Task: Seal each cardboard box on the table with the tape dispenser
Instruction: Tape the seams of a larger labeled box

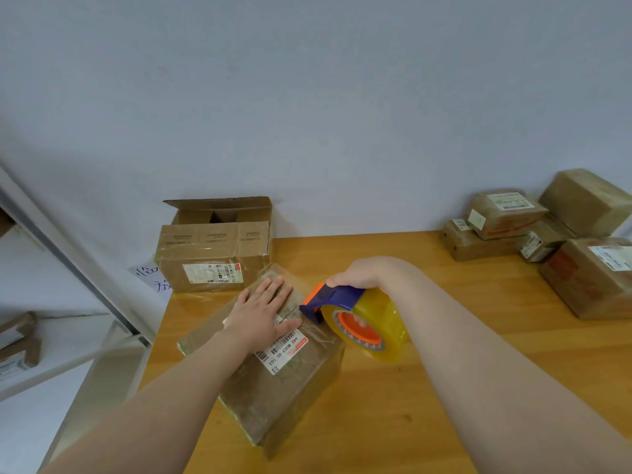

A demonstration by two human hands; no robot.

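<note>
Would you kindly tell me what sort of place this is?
Probably a parcel-packing or mailroom corner: taped, labelled parcels stacked at the far right of the wooden table, an open-flapped carton by the wall, and the right hand holding a tape dispenser at a labelled box.

Seven cardboard boxes (280, 381) on table (444, 388), one tape dispenser (338, 297), two hands (263, 311)

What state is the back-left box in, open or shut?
Open. The back-left box has its rear flap standing up, and its dark interior shows.
</note>
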